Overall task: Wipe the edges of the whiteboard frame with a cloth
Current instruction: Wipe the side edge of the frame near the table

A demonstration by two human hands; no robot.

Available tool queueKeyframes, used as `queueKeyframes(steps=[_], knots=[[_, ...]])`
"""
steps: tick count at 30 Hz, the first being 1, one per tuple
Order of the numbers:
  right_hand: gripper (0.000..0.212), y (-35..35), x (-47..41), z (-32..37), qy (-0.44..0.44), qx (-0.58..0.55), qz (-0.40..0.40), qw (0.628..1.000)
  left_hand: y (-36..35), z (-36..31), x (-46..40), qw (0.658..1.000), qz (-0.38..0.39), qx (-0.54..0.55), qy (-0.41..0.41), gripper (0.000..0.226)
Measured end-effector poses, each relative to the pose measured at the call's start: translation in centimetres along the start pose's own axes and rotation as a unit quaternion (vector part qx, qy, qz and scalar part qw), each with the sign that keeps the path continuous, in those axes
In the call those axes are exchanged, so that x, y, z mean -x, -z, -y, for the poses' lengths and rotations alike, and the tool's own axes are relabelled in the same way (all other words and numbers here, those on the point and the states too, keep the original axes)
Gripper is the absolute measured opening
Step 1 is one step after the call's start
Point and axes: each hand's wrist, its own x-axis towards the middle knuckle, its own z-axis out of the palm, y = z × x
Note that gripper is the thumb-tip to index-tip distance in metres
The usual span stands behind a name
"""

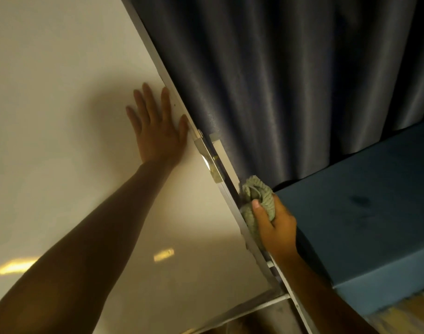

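The whiteboard (61,92) fills the left of the view, tilted, with its pale metal frame (155,59) running diagonally from the top centre to the lower right. My left hand (155,126) lies flat and open on the board surface, fingers spread, thumb touching the frame. My right hand (273,225) grips a bunched grey-green cloth (256,196) and presses it against the frame's right edge, below a metal bracket (209,157). The cloth covers that stretch of the frame.
A dark blue-grey curtain (290,80) hangs right behind the board's edge. A blue upholstered block (374,225) stands at the right, close to my right hand. The bottom frame rail (254,307) and a stand post (300,307) show at the lower right.
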Motion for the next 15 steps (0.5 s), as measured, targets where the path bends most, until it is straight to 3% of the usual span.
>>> queueKeyframes(steps=[2,6,8,12,15], knots=[[0.050,-0.4,1.4,0.8,-0.001,-0.002,0.014,1.000,0.4,0.0,-0.3,1.000,0.022,0.002,-0.001,0.077],[0.064,-1.3,2.8,1.2,-0.061,-0.041,0.069,0.995,1.1,0.2,-0.1,0.999,0.043,0.012,0.008,0.080],[0.069,-1.2,3.0,1.5,-0.045,-0.018,0.122,0.991,1.4,0.2,0.4,0.999,0.047,0.015,0.009,0.080],[0.060,-1.2,2.7,3.1,0.025,0.032,0.219,0.975,2.0,1.4,0.7,0.997,0.068,0.022,-0.006,0.082],[0.060,-2.8,3.0,5.4,0.023,-0.046,0.215,0.975,2.8,2.7,1.2,0.994,0.103,0.016,-0.032,0.086]])
